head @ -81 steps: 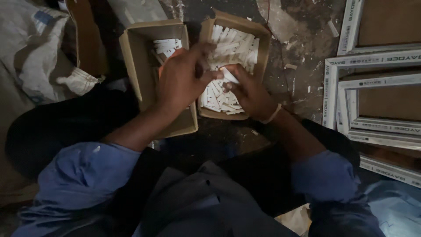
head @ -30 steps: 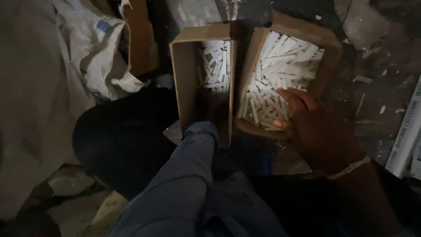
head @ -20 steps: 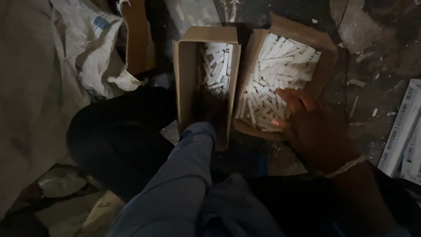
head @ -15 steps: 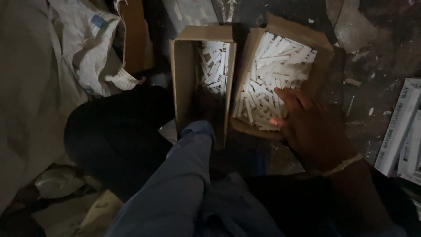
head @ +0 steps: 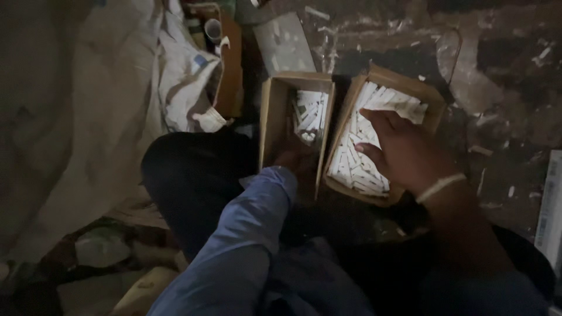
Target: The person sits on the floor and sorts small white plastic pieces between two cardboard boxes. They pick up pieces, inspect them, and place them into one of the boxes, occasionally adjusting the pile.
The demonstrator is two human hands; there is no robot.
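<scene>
Two open cardboard boxes stand side by side on the dark floor. The left box (head: 269, 126) holds a small heap of white sticks (head: 309, 116) at its far end. My left hand (head: 297, 161) reaches down into its near end, in shadow, so its fingers cannot be made out. The right box (head: 430, 99) is nearly full of white sticks (head: 354, 161). My right hand (head: 404, 149) lies palm down on top of those sticks, fingers spread toward the left; a pale band circles the wrist.
A crumpled white sack (head: 181, 76) and a big pale cloth (head: 70, 117) lie at the left. A brown cardboard piece (head: 231, 70) stands behind the sack. White frame pieces (head: 550, 210) show at the right edge. My dark-clothed knee (head: 187, 175) is beside the left box.
My left hand left the right box and went down into the left box. My right hand slid further up over the sticks in the right box. The view shifted left.
</scene>
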